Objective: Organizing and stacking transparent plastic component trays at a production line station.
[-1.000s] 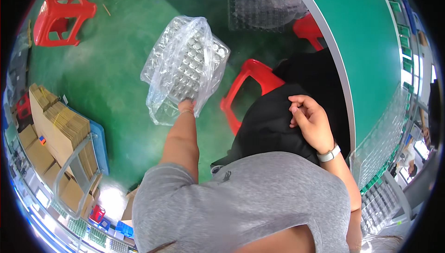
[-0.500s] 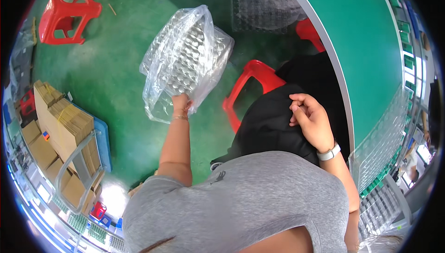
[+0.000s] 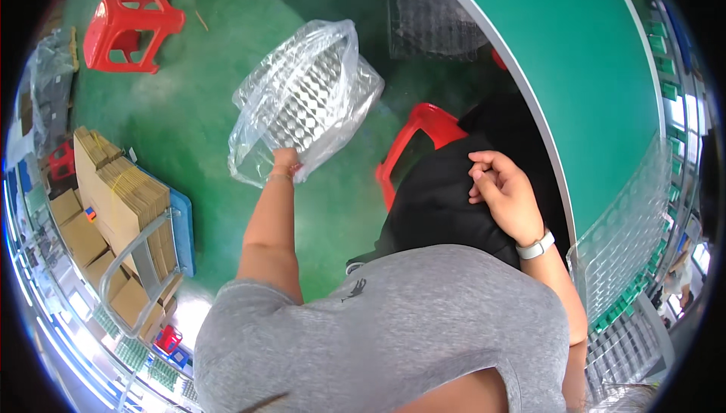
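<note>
A clear plastic bag (image 3: 344,107) holds a stack of silvery dimpled trays (image 3: 306,107) over the green floor, left of my knees. My left hand (image 3: 285,161) reaches out with its fingers closed on the near, gathered edge of this bag; the fingertips are partly hidden by the film. Over my black-clad lap rests my right hand (image 3: 505,194). Its fingers are loosely curled in, the thumb lies against them, and nothing shows in it. A pale band (image 3: 536,246) circles that wrist.
A green-topped table (image 3: 582,80) with a curved pale edge stands to my right, a clear tray (image 3: 624,231) at its side. Beneath it lies another wrapped stack (image 3: 439,16). Red stools (image 3: 132,31) stand around. At left, flattened cardboard (image 3: 128,190) sits on a blue cart (image 3: 181,231).
My left hand and forearm have shifted slightly left and away from me, still on the bag. The view has turned slightly. My right hand stays where it was.
</note>
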{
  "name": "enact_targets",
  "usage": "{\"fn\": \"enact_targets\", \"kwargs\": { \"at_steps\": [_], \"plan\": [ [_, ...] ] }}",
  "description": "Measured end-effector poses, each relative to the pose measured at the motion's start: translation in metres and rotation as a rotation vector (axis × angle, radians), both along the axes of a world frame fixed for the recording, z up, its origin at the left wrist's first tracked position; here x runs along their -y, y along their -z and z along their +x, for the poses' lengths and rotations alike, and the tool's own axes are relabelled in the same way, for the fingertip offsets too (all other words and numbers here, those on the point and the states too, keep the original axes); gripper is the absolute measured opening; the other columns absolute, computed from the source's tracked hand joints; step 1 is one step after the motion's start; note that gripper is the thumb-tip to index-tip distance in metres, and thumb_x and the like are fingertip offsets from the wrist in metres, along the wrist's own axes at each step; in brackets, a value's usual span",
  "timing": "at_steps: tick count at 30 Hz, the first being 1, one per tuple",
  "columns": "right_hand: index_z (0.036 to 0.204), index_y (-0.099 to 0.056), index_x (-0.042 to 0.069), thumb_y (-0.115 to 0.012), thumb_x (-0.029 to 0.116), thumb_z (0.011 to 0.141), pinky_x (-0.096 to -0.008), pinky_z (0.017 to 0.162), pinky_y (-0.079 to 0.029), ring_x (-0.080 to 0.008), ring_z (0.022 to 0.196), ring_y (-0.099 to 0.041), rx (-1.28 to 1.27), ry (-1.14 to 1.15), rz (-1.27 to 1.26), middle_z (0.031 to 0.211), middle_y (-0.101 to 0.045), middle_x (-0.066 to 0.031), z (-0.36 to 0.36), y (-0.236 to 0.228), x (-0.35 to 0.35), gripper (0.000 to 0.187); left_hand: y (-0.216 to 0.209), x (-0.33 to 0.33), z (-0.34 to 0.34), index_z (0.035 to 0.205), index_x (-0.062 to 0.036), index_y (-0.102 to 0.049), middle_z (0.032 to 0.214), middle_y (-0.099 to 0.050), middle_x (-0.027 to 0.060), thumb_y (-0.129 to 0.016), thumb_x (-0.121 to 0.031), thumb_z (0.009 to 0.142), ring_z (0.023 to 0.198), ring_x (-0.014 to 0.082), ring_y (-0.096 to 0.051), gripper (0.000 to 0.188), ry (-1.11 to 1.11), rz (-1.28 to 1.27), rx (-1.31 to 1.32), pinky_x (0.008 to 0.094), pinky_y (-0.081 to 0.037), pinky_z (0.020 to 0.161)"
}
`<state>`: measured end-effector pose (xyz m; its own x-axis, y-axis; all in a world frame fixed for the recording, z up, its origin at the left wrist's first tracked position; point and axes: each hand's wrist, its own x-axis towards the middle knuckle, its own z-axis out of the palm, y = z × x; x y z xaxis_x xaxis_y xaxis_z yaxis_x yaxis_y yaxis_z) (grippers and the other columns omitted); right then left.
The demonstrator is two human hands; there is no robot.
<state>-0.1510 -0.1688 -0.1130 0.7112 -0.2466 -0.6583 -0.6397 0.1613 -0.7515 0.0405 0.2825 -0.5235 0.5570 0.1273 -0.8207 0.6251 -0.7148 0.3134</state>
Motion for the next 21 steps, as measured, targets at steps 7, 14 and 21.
{"fn": "enact_targets", "kwargs": {
  "at_steps": [7,14,21],
  "plan": [
    [0.118,-0.053,-0.003,-0.05,0.001,0.093,-0.0241,0.067,-0.053,-0.0081,0.074,-0.059,0.022,0.014,0.002,0.093,-0.056,-0.0028,-0.006,0.001,0.008,0.026,-0.1,0.068,-0.002,0.109,0.0097,-0.032,0.077,-0.051,0.0214,-0.048,-0.001,0.079,0.057,0.0254,-0.054,0.036,-0.351,-0.064,0.169,0.0377,-0.042,0.038],
    [0.117,-0.053,-0.003,-0.049,0.001,0.093,-0.0246,0.068,-0.054,-0.0088,0.075,-0.059,0.037,0.02,0.018,0.093,-0.056,-0.0033,-0.009,-0.001,0.008,0.025,-0.12,0.082,-0.023,0.105,0.0023,-0.05,0.102,-0.051,0.013,-0.055,-0.004,0.078,0.088,0.0257,-0.054,0.028,-0.431,-0.071,0.001,0.0411,-0.054,0.059],
    [0.119,-0.052,-0.002,-0.051,0.005,0.094,-0.024,0.067,-0.053,-0.0088,0.075,-0.059,0.022,-0.008,0.046,0.094,-0.057,-0.0036,-0.005,0.001,0.007,0.026,-0.06,0.048,-0.04,0.096,-0.0086,-0.053,0.091,-0.047,0.0063,-0.053,-0.009,0.079,0.088,0.0224,-0.048,0.017,-0.729,-0.234,-0.111,0.0422,-0.053,0.071]
  ]
}}
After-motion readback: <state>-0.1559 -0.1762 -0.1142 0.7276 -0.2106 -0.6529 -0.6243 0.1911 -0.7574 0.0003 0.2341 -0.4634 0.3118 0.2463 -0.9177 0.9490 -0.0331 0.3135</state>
